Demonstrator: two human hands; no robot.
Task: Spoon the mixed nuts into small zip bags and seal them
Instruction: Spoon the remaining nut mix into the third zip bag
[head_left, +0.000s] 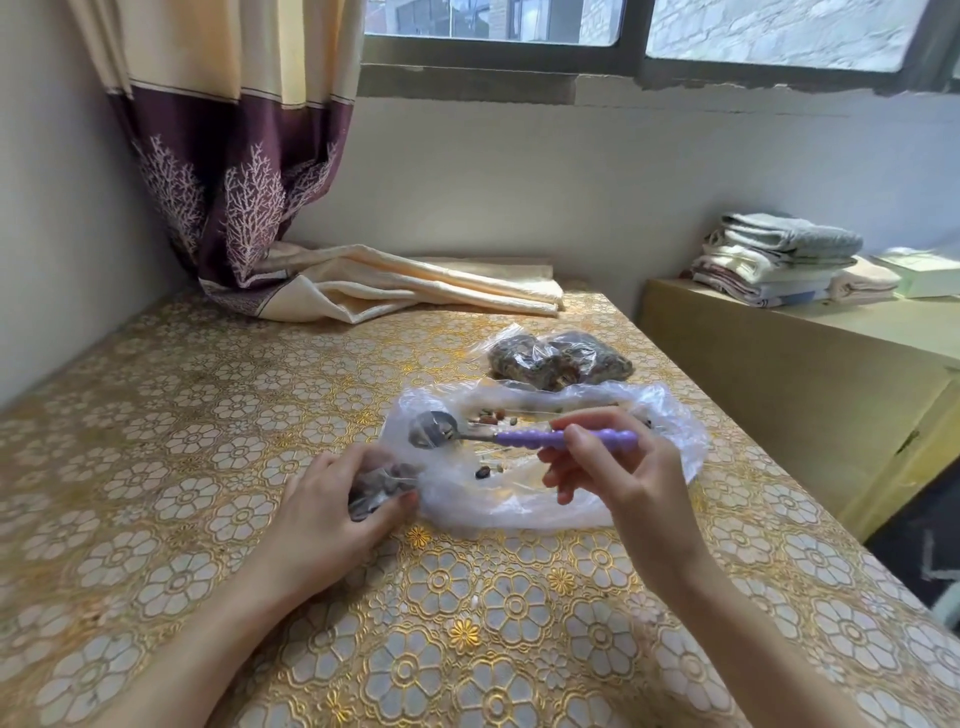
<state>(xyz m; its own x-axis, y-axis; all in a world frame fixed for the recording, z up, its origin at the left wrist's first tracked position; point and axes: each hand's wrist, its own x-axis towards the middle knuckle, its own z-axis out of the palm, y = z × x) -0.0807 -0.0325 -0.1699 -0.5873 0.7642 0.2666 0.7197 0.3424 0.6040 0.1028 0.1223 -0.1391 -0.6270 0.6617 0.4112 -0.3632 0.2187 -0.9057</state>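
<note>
Spoon load heading to the small zip bag, source bag nearly empty.
Right hand grip pinches the purple-handled spoon, bowl level to keep nuts in. Left hand grip curls round the small zip bag, just below the spoon bowl. Few mixed nuts remain in the large clear bag under the right grip; filled bags lie beyond on the tabletop.

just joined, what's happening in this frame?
A person is bagging mixed nuts at a table. The right hand holds a purple-handled spoon over a large, nearly empty plastic bag. The left hand grips a small zip bag beside it. Filled bags lie behind.
</note>
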